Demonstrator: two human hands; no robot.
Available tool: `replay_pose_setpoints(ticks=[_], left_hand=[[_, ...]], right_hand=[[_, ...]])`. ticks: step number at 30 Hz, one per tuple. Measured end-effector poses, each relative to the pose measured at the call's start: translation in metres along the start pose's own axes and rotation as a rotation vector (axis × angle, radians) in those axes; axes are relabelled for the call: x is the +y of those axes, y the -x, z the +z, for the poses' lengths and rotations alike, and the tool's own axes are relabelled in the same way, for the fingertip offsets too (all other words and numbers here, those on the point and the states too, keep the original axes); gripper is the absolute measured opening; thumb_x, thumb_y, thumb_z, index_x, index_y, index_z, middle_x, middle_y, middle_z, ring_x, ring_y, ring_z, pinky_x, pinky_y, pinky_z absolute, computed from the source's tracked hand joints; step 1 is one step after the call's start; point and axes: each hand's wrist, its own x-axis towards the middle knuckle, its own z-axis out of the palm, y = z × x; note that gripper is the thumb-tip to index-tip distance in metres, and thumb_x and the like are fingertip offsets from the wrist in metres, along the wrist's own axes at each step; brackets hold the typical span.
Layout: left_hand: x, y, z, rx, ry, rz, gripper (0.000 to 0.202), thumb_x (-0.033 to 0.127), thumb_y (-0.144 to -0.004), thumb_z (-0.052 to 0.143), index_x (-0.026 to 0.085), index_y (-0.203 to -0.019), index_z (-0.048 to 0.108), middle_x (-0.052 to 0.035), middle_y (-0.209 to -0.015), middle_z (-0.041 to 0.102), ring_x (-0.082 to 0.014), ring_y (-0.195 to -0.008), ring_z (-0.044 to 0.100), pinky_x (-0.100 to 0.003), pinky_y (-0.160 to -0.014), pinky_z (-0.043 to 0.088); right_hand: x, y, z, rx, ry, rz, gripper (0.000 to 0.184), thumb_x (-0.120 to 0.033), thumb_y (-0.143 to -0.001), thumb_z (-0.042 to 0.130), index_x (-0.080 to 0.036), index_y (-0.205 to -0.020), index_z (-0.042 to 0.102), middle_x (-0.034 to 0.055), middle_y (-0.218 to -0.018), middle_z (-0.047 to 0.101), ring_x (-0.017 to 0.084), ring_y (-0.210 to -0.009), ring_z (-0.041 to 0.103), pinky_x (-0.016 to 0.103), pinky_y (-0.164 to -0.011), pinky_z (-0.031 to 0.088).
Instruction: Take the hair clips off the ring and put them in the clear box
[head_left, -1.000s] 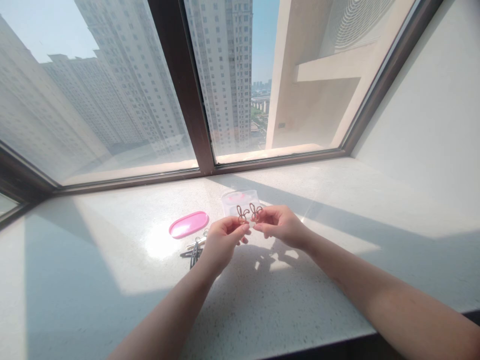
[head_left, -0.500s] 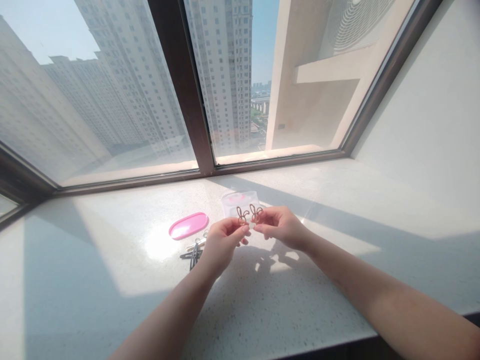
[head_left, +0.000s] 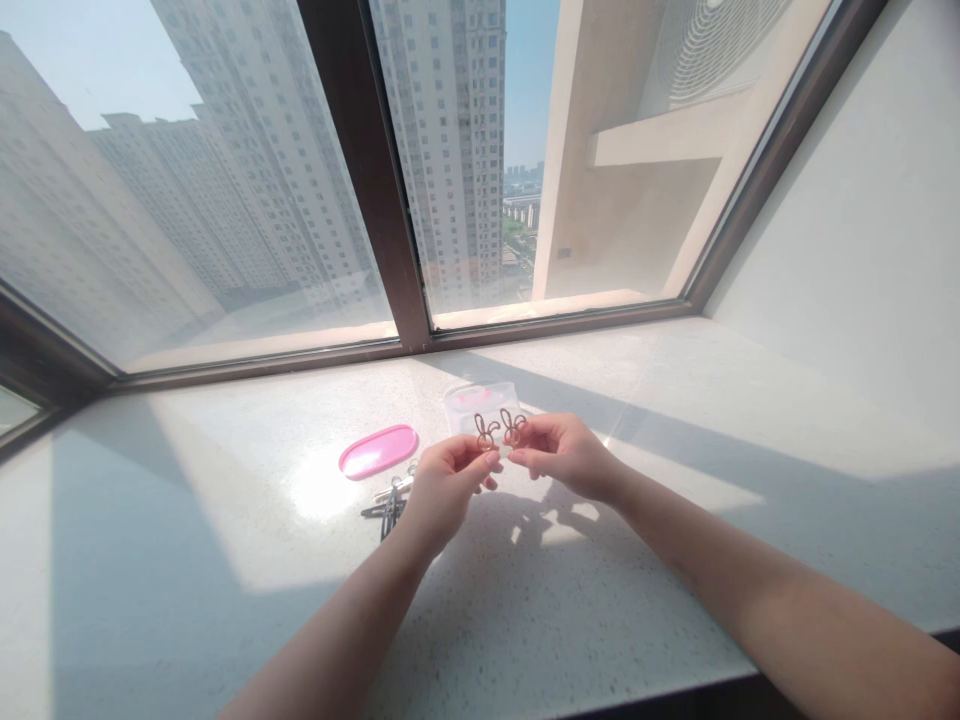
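Note:
My left hand point(head_left: 442, 485) pinches a small rabbit-shaped wire clip point(head_left: 485, 431) between thumb and fingers, held upright above the windowsill. My right hand point(head_left: 566, 455) pinches a second rabbit-shaped clip point(head_left: 513, 426) right beside the first; the two clips almost touch. Just behind the clips lies a small clear plastic box point(head_left: 480, 400). A pink oval lid point(head_left: 378, 450) rests on the sill to the left of my left hand.
Several dark and silvery hair clips point(head_left: 390, 500) lie on the sill beside my left wrist. The pale speckled windowsill point(head_left: 600, 620) runs to the dark window frame point(head_left: 390, 340) at the back and a white wall point(head_left: 862, 250) on the right.

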Motion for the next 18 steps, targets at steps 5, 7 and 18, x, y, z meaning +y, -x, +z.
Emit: replay_pose_setpoints(ticks=[5, 7, 18], left_hand=[[0.0013, 0.0012, 0.0005, -0.002, -0.002, 0.008, 0.019, 0.032, -0.081, 0.067, 0.013, -0.083, 0.067, -0.0026, -0.07, 0.066, -0.0129, -0.063, 0.06, -0.024, -0.058, 0.043], [0.0014, 0.0017, 0.0004, 0.0, 0.0, 0.007, 0.019, 0.032, -0.081, 0.067, 0.013, -0.083, 0.067, -0.0026, -0.071, 0.066, -0.013, -0.063, 0.06, -0.024, -0.058, 0.043], [0.0029, 0.0011, 0.0004, 0.005, -0.006, 0.002, 0.018, 0.031, -0.08, 0.067, 0.013, -0.083, 0.067, -0.0026, -0.069, 0.066, -0.0125, -0.061, 0.06, -0.023, -0.058, 0.042]], right_hand=[[-0.0005, 0.0003, 0.0004, -0.001, -0.006, 0.002, 0.017, -0.024, -0.073, 0.073, -0.011, -0.083, 0.067, 0.0008, -0.066, 0.063, 0.009, -0.053, 0.055, 0.022, -0.049, 0.048], [-0.0001, 0.0002, 0.0002, -0.005, -0.007, 0.002, 0.017, -0.025, -0.074, 0.073, -0.011, -0.084, 0.067, 0.0007, -0.065, 0.062, 0.009, -0.053, 0.055, 0.022, -0.049, 0.048], [0.002, -0.0007, -0.0005, -0.016, -0.01, -0.01, 0.017, -0.025, -0.075, 0.073, -0.012, -0.084, 0.067, 0.0005, -0.066, 0.063, 0.01, -0.053, 0.055, 0.023, -0.049, 0.048]])
